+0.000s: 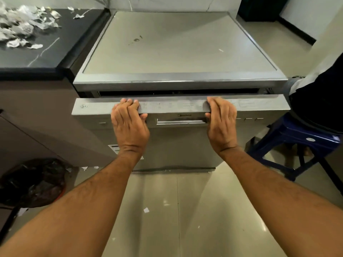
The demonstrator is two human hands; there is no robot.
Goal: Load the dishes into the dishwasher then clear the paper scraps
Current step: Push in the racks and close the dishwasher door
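A silver dishwasher (pixel 178 49) stands in front of me. Its door (pixel 178 106) is ajar by a narrow gap at the top. My left hand (pixel 130 123) grips the door's top edge left of the handle (pixel 181 121), fingers curled over the edge and thumb under it. My right hand (pixel 221 123) grips the same edge to the right of the handle. A heap of white paper scraps (pixel 22 26) lies on the black counter (pixel 55 52) at the left. No dishes show; the dishwasher's inside is hidden.
A bin lined with a black bag (pixel 33 182) stands on the floor at the left. A blue plastic stool (pixel 297 138) carrying a dark object sits at the right. Small paper bits (pixel 146 210) lie on the tiled floor.
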